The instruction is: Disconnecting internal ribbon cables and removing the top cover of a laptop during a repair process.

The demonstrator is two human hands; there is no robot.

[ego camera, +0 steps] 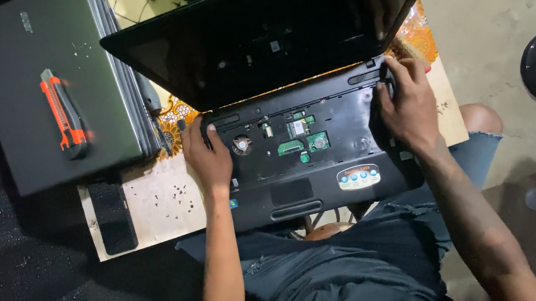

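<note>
Pale board, left hand and right hand grip open laptop edges

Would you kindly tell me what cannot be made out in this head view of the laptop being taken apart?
- Right hand: its fingertips curl over the laptop base edge near the hinge, so its grip is hidden.
- Laptop screen: top cut off by the frame edge.
- Loose screws on the board: too small to count.
- Left hand: covers the base corner beneath it.
- Utility knife: blade state unclear.
</note>
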